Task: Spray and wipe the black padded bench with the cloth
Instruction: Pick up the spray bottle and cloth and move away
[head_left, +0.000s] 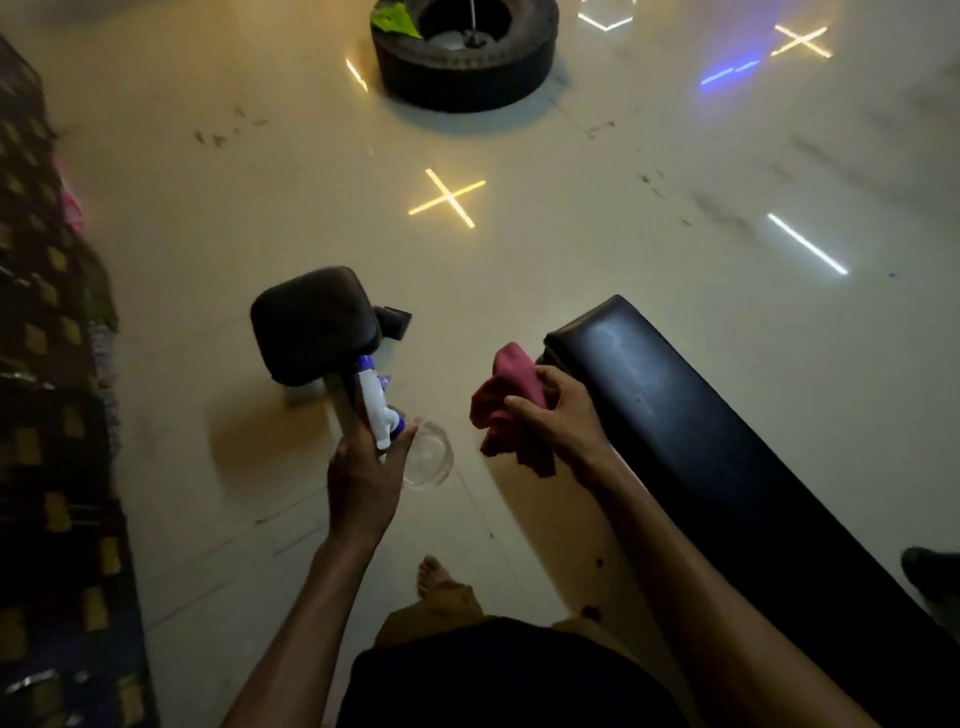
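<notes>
Your left hand (363, 467) curls its grip round the spray bottle (387, 415), nozzle toward twelve o'clock. At three o'clock your right hand (558, 415) bunches the red cloth (511, 395) beside the black padded bench (675, 415). A faint smear there suggests wiping has begun; most remains. The bench's near end is cut off.

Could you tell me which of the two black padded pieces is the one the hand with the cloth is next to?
The long black bench on the right; the right hand holds the red cloth at its end. The square pad sits beyond the spray bottle.
</notes>
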